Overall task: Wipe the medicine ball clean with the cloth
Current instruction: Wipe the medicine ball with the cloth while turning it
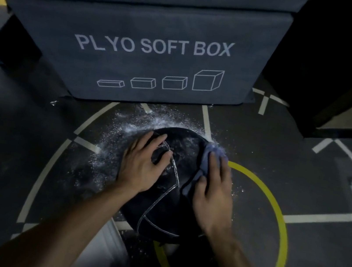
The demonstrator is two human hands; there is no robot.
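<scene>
The left hand (142, 165) lay spread on the black ball (170, 178); the right hand (215, 185) pressed a blue cloth (206, 159) flat against its side.

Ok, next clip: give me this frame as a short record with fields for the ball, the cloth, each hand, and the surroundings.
ball: black medicine ball with white seams, on the floor in front of the plyo boxes
cloth: blue-grey cloth, lying on the ball's right side
left hand: left hand rests flat on the ball's left side, fingers spread
right hand: right hand presses the cloth onto the ball, fingers straight
residue: white powder scattered on the floor to the ball's left and behind it
backdrop: stacked grey boxes marked PLYO SOFT BOX
floor: dark floor with a yellow ring
</scene>
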